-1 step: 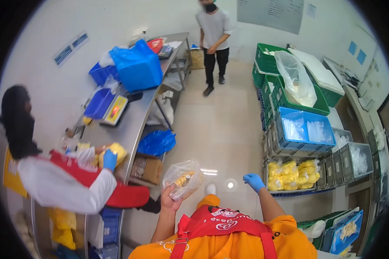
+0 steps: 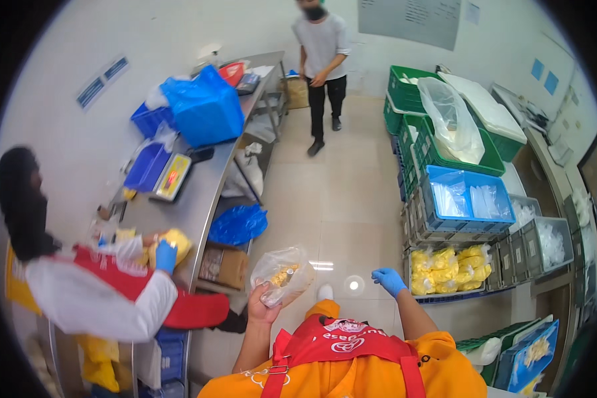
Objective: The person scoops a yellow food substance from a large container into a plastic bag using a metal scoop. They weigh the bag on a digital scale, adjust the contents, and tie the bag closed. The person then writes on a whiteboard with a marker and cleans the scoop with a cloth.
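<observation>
My bare left hand (image 2: pixel 264 302) grips the edge of a clear plastic bag (image 2: pixel 292 260), its fingers closed on the film. Small yellow pieces (image 2: pixel 283 274) lie inside the bag, which hangs in front of me above the floor. On my right hand (image 2: pixel 389 281) is a blue glove. It holds nothing, and its loosely bent fingers are apart, close to a crate of yellow-filled bags (image 2: pixel 448 270).
At left a co-worker (image 2: pixel 106 278) handles a yellow bag (image 2: pixel 177 244) at a steel table (image 2: pixel 207 192) with a scale (image 2: pixel 174 174). Another person (image 2: pixel 322 60) stands in the aisle ahead. Stacked crates (image 2: pixel 467 211) line the right side. A blue bag (image 2: pixel 238 224) sits under the table.
The person ahead has stepped slightly nearer, and the surroundings have shifted a little leftward in view. My hands keep nearly the same position, the left still holding the bag.
</observation>
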`<move>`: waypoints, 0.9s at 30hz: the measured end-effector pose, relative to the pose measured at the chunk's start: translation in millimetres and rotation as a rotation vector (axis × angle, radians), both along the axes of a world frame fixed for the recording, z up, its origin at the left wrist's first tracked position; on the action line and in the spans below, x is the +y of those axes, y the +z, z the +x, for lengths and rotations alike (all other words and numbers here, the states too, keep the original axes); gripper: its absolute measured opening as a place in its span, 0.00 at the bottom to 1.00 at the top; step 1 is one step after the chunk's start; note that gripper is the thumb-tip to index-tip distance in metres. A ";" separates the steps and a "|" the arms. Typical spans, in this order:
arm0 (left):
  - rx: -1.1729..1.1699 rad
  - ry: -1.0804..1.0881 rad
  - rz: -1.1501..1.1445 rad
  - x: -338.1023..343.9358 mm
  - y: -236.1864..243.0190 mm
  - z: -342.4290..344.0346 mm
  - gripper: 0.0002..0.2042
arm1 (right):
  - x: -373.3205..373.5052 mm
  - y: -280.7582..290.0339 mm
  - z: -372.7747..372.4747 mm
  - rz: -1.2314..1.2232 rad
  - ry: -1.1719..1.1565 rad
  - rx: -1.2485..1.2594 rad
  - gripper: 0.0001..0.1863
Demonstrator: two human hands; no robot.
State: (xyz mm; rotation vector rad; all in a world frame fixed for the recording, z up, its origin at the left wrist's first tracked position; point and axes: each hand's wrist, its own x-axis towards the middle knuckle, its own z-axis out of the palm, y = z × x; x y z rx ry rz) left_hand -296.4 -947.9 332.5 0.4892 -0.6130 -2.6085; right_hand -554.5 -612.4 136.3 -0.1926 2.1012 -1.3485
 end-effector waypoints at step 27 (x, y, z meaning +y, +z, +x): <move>0.155 -0.342 0.083 -155.5 -15.7 -777.4 0.16 | 3.8 -20.2 -637.2 -0.001 -0.424 -0.533 0.12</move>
